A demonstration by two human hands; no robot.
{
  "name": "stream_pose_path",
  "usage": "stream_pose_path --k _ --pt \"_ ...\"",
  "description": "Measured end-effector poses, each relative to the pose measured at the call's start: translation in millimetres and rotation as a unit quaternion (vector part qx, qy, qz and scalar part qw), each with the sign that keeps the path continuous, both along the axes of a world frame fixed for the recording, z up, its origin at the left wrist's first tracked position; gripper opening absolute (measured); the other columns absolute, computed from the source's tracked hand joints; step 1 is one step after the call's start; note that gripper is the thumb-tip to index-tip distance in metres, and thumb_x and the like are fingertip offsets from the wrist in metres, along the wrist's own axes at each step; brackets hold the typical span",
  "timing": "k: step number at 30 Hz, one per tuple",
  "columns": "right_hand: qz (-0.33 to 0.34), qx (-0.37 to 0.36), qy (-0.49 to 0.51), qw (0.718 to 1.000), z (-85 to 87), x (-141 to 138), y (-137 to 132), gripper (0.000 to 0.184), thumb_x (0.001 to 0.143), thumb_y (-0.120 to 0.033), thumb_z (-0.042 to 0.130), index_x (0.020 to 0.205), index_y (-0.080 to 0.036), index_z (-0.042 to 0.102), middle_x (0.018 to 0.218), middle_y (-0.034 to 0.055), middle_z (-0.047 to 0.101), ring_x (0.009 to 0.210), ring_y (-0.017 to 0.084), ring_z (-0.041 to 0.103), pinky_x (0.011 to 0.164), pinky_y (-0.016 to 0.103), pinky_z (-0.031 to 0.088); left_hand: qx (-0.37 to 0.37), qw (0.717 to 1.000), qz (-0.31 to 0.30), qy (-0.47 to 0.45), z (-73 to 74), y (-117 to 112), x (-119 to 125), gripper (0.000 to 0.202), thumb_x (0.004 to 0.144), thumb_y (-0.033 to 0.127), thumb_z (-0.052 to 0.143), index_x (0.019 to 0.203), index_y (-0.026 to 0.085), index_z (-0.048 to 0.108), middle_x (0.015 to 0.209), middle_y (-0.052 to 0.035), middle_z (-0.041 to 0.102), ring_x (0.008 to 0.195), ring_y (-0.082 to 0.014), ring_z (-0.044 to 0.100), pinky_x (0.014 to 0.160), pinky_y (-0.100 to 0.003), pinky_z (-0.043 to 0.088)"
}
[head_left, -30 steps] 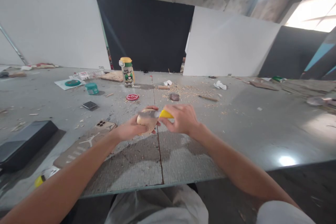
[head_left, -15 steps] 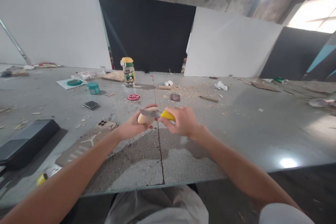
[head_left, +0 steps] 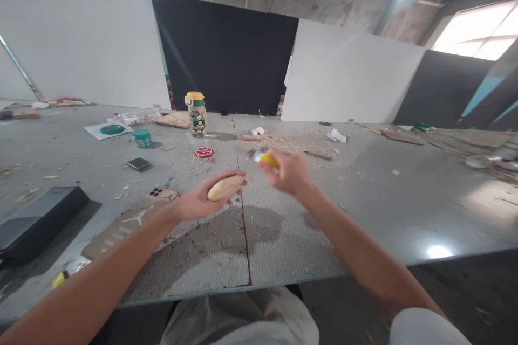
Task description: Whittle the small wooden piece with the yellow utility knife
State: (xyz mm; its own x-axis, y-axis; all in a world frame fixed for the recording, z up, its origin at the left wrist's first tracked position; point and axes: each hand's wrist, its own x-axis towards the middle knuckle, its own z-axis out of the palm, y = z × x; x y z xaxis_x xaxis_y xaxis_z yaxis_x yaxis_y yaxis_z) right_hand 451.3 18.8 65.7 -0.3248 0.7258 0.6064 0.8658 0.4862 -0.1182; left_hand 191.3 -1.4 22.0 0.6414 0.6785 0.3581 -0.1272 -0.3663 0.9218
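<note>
My left hand [head_left: 204, 194] is closed around a smooth, pale oval piece of wood [head_left: 225, 188], which lies across the palm with its upper face exposed. To the right and slightly farther from me, my right hand [head_left: 289, 172] grips the yellow handle of a knife [head_left: 268, 159]. The knife's grey blade points left and is smeared by motion. It stands apart from the wood, over the spot in front of the wood shavings [head_left: 295, 143]. Both hands are above the grey table [head_left: 283, 248].
A bottle with a yellow lid [head_left: 196, 114], a teal jar [head_left: 142, 138] and a red round lid [head_left: 204, 152] stand beyond my left hand. A phone [head_left: 133, 218] lies by my left forearm, a black box [head_left: 44, 221] farther left. A thin stick [head_left: 318, 155] lies right.
The knife has come off the wood; my right hand has lifted it away, up and to the right. The wood has tilted slightly in my left hand, its upper face now uncovered.
</note>
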Motion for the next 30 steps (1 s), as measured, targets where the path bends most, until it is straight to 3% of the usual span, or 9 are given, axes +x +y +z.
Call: stream_pose_path --k 2,4,8,13,18,23,26,30 --pt "-0.094 0.024 0.065 0.993 1.4 26 22 0.047 0.092 -0.060 0.036 0.083 -0.019 0.059 0.066 0.0040 0.061 0.058 0.016 0.048 0.057 0.028 0.023 -0.042 0.998 -0.042 -0.020 -1.0 0 1 0.061 0.080 0.024 0.071 0.137 0.026 0.050 0.130 -0.0143 0.056 0.111 -0.0265 0.059 0.079 -0.033 0.054" --pt "-0.123 0.015 0.098 0.988 -0.4 44 40 0.047 0.092 -0.060 0.036 0.078 -0.020 0.056 0.065 0.0041 0.058 0.060 0.017 0.048 0.057 0.028 0.024 -0.099 0.992 -0.055 -0.048 -2.8 2 3 0.062 0.079 0.024 0.072 0.137 0.027 0.050 0.138 -0.0149 0.050 0.116 -0.0282 0.057 0.082 -0.037 0.056" --pt "-0.042 -0.060 0.125 0.989 -10.8 34 42 0.047 0.093 -0.062 0.035 0.078 -0.020 0.052 0.063 0.0011 0.054 0.058 0.015 0.047 0.057 0.027 0.026 -0.196 0.977 -0.016 -0.079 -6.7 5 7 0.063 0.081 0.024 0.070 0.138 0.029 0.046 0.150 -0.0149 0.039 0.122 -0.0328 0.053 0.079 -0.043 0.060" --pt "0.090 -0.118 0.104 0.983 -19.7 -13 10 0.041 0.096 -0.056 0.035 0.083 -0.020 0.050 0.066 -0.0005 0.052 0.059 0.013 0.045 0.058 0.026 0.025 -0.239 0.965 0.022 -0.106 -8.6 6 10 0.058 0.078 0.021 0.072 0.132 0.026 0.053 0.134 -0.0122 0.056 0.120 -0.0329 0.055 0.088 -0.046 0.057" --pt "0.126 -0.114 0.062 0.983 -25.5 -33 -8 0.038 0.097 -0.051 0.038 0.076 -0.020 0.043 0.063 -0.0024 0.045 0.058 0.012 0.039 0.058 0.027 0.022 -0.211 0.966 0.087 -0.119 -6.8 5 17 0.043 0.075 0.022 0.075 0.117 0.019 0.064 0.117 -0.0092 0.066 0.113 -0.0288 0.059 0.094 -0.047 0.053" --pt "0.141 -0.145 0.070 0.977 -30.4 -43 -19 0.036 0.096 -0.050 0.040 0.082 -0.019 0.050 0.061 -0.0025 0.047 0.055 0.012 0.037 0.057 0.028 0.021 -0.137 0.975 0.170 -0.048 -3.3 2 24 0.030 0.080 0.033 0.071 0.103 0.015 0.066 0.100 -0.0061 0.069 0.100 -0.0233 0.063 0.094 -0.039 0.052" --pt "0.152 -0.151 0.064 0.975 -29.8 -47 -26 0.038 0.097 -0.051 0.037 0.092 -0.018 0.056 0.063 -0.0009 0.052 0.056 0.013 0.039 0.057 0.028 0.023 -0.102 0.978 0.178 -0.021 -4.1 1 24 0.031 0.077 0.036 0.072 0.098 0.014 0.066 0.095 -0.0063 0.068 0.098 -0.0244 0.063 0.089 -0.037 0.053" --pt "0.141 -0.127 0.045 0.981 -25.6 -49 -34 0.041 0.097 -0.052 0.036 0.101 -0.018 0.059 0.068 0.0013 0.057 0.058 0.014 0.042 0.058 0.028 0.023 -0.067 0.984 0.165 -0.028 -4.1 0 23 0.039 0.078 0.037 0.072 0.109 0.015 0.064 0.101 -0.0077 0.068 0.106 -0.0264 0.061 0.093 -0.038 0.052"
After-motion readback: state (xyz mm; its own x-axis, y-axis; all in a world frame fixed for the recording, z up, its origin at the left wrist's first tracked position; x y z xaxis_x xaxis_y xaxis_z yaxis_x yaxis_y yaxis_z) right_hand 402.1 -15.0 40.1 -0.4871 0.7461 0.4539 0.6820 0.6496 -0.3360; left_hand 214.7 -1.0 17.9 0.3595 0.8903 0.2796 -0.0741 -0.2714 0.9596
